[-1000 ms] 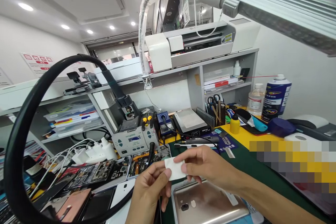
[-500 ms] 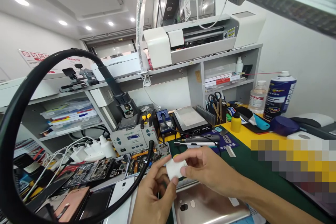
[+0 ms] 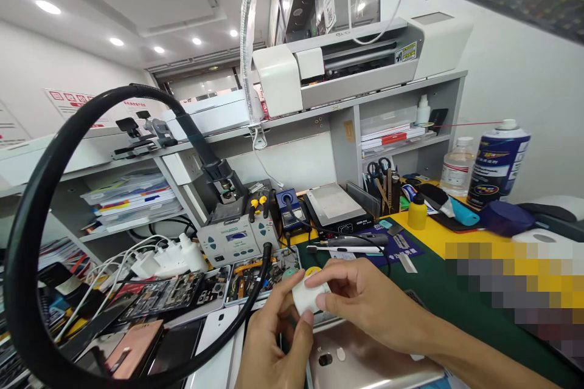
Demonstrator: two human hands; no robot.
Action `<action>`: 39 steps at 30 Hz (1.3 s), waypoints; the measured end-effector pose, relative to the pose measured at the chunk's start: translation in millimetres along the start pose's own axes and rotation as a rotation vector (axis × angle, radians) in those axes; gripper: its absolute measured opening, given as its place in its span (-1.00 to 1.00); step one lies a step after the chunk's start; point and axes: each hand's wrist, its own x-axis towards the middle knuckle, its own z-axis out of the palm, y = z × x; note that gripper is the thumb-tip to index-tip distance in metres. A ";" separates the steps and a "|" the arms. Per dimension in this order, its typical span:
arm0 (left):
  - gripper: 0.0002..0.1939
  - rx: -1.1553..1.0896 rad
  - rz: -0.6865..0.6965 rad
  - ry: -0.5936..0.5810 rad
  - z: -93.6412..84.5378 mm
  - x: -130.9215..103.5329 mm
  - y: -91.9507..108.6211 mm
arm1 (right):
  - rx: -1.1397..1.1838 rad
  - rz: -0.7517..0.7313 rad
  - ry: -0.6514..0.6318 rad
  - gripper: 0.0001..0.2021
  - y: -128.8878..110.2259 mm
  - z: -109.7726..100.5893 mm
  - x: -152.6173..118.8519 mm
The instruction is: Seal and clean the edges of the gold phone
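Between both my hands is a small white object [image 3: 306,299], roughly a short cylinder with a smooth side; its exact kind I cannot make out. My left hand [image 3: 277,335] grips it from the left and below, thumb along its lower edge. From the right, my right hand [image 3: 353,295] pinches it, index finger on top and thumb on the side. Just behind it a round yellow thing [image 3: 312,270] shows in part. Below my hands lies a gold metal panel [image 3: 378,355] with a dark camera opening, partly covered by my right wrist.
A green mat [image 3: 449,304] covers the bench. Trays of small parts [image 3: 246,282], circuit boards [image 3: 166,295] and phones [image 3: 137,349] crowd the left. A black flexible arm [image 3: 22,243] loops around there. A yellow bottle [image 3: 417,214] and a spray can [image 3: 497,164] stand right.
The scene has shifted a little to the right in view. More of the yellow round thing shows behind the white object. Both hands keep their hold on it.
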 end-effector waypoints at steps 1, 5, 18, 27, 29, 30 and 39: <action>-0.44 0.010 0.004 -0.020 -0.7 -0.2 1.7 | -0.010 -0.007 -0.005 -0.75 -0.9 0.4 -0.1; -0.48 0.041 -0.003 -0.055 -2.7 -1.7 7.8 | -0.061 -0.030 -0.004 -0.75 -3.6 0.8 -0.3; -0.46 -0.014 0.008 0.166 0.8 1.2 -7.7 | -0.243 -0.093 0.058 -0.75 -12.9 4.7 -5.2; -0.48 -0.203 -0.082 0.164 5.8 1.9 10.4 | -0.275 -0.115 0.056 -0.73 -14.5 3.6 -6.4; -0.49 -0.245 -0.090 0.147 5.5 2.1 12.2 | -0.268 -0.094 0.044 -0.72 -14.5 2.2 -5.4; -0.50 -0.260 -0.096 0.141 5.3 2.1 12.7 | -0.268 -0.090 0.043 -0.72 -14.6 1.8 -4.9; -0.52 -0.254 -0.149 0.107 1.7 3.3 19.3 | -0.261 -0.049 0.059 -0.74 -13.9 -0.8 -4.6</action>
